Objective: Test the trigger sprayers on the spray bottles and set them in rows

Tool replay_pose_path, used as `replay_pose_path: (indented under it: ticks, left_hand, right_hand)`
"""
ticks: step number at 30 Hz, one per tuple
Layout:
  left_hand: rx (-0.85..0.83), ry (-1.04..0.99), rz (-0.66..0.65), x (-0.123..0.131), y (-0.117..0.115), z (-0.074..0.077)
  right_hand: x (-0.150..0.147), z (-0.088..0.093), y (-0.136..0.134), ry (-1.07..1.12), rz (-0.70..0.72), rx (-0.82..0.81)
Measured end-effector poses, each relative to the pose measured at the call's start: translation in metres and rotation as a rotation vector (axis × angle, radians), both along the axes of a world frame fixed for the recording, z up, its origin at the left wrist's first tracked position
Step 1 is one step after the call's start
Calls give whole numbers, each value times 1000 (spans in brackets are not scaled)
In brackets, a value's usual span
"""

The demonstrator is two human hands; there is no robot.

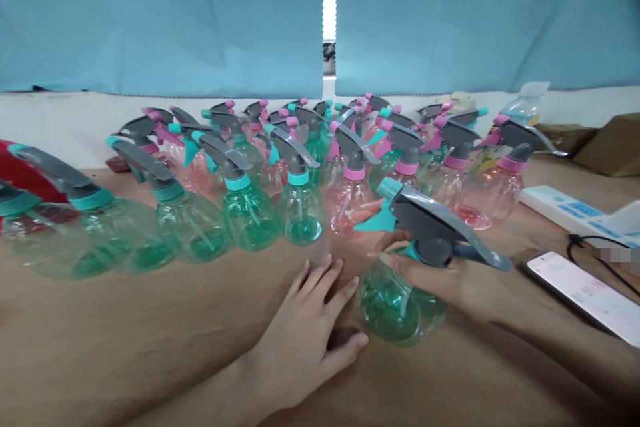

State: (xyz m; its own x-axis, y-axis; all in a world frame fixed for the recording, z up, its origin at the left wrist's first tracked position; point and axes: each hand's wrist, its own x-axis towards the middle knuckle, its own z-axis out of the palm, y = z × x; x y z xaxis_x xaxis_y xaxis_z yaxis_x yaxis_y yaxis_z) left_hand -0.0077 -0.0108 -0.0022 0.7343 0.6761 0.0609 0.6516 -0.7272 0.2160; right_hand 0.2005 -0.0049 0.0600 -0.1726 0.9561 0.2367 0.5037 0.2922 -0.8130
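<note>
My right hand is wrapped round the neck of a green spray bottle, just under its grey trigger head with a turquoise nozzle. The bottle leans slightly and stands at or close above the table; which of the two I cannot tell. Flat on the wooden table, left of that bottle, lies my left hand with its fingers spread and nothing in them. Beyond both hands is a front row of spray bottles, among them a green one with a turquoise collar and a pink one with a pink collar.
Several more spray bottles crowd behind the front row. At the right lie a phone with a lit screen, a white power strip and a black cable. Brown boxes sit farther back, before a blue curtain.
</note>
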Motion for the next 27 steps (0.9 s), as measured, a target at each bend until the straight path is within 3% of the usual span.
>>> replay_pose_path:
  ticks: [7,14,22,27]
  left_hand:
    - [18,-15,3,0,0,-1]
    - [22,2,2,1,1,1]
    - [12,10,1,0,0,1]
    - [12,6,-5,0,0,0]
  right_hand:
    - [3,4,5,-75,29,-2]
    - [7,-6,1,-8,-59,9]
    - [1,9,-1,83,57,-6]
    - [1,3,0,119,95,0]
